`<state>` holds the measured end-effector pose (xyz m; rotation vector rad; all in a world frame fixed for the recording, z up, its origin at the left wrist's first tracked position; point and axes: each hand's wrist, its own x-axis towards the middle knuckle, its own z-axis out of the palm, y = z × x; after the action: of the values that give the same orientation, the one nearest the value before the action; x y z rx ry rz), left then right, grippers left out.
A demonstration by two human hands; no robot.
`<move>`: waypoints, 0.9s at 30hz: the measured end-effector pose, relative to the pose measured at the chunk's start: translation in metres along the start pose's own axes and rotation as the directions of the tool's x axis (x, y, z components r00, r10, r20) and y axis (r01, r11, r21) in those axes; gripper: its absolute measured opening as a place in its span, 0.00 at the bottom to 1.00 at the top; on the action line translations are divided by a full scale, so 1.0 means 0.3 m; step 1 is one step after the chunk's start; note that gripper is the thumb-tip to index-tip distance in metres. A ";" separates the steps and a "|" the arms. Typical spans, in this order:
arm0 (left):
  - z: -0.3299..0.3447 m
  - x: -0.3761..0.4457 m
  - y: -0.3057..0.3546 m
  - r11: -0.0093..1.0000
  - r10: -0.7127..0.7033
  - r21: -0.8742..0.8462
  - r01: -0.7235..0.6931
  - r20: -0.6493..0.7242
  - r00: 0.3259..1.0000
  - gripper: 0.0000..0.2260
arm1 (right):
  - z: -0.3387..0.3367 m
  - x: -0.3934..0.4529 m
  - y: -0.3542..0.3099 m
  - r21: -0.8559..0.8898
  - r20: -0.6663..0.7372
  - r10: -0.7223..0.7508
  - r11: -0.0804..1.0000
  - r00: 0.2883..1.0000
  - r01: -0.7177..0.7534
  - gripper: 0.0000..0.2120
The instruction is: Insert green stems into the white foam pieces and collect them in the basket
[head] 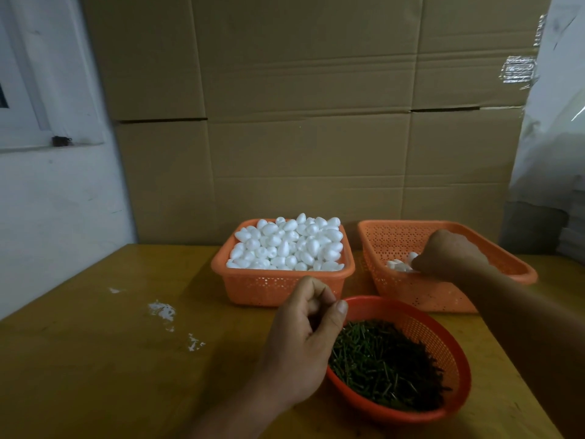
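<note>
The left hand (304, 340) hovers with fingers curled, thumb meeting fingertip; whether it pinches anything I cannot tell. The right hand (449, 255), curled, reaches into the right basket (443, 296) among white egg-shaped foam pieces (399, 265). Green stems (386, 365) lie jumbled in the near round basket (443, 337). Yellow tabletop (95, 359), cardboard wall (300, 122) behind.
</note>
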<state>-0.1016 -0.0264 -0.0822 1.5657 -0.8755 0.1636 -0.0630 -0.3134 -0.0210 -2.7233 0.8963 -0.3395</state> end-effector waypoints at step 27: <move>-0.045 0.059 -0.029 0.972 -0.175 0.131 0.197 -0.159 0.972 0.13 | 0.015 -0.536 -0.037 0.423 -0.339 -0.321 0.787 0.884 0.449 0.14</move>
<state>-0.0789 -0.0224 -0.0762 1.7398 -0.6083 0.2084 -0.1816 -0.2067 -0.0443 -2.3788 0.2202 -0.8808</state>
